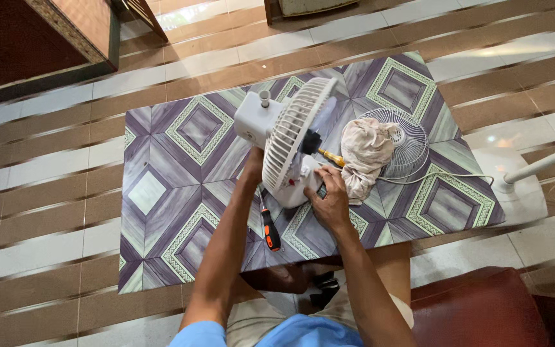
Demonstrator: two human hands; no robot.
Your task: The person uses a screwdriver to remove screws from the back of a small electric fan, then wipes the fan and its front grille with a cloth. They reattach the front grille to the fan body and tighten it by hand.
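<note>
Right hand (330,196) gripping white fan body (276,138), left hand (254,160) behind

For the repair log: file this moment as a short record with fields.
surface: patterned mat on a striped tile floor
left hand: holds the white fan head behind its rear grille
right hand: on the fan head's lower front
loose parts: front grille lying flat, crumpled cloth partly on it
tools: orange-and-black screwdriver on the mat
aside: fan stand at right
</note>
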